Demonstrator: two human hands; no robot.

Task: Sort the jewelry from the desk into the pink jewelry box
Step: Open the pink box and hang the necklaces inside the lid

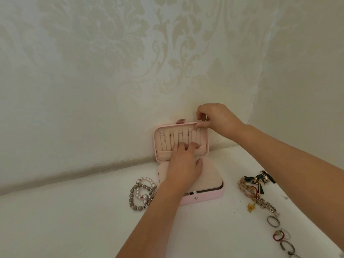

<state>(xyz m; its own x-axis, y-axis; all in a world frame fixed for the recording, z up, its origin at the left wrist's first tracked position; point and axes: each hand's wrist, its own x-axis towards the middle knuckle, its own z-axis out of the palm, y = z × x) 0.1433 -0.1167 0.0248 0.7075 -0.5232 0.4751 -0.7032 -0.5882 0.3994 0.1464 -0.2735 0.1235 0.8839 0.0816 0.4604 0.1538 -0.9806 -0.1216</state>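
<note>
The pink jewelry box point(204, 197) stands open on the white desk against the wall. Its lid point(156, 140) is upright, with several thin necklaces point(170, 141) hanging on its inner hooks. My right hand point(216, 118) pinches the lid's top right edge. My left hand point(183, 161) reaches over the box, its fingertips at the pocket at the bottom of the lid where the chains end. Whether it pinches a chain is hidden. Beaded bracelets point(142, 193) lie left of the box. A pile of mixed jewelry point(255, 187) and several rings point(279, 233) lie to the right.
The patterned cream wall point(111, 71) rises directly behind the box. The white desk point(65, 220) spreads to the left and front. A beige padded insert point(210, 175) covers the box's lower tray.
</note>
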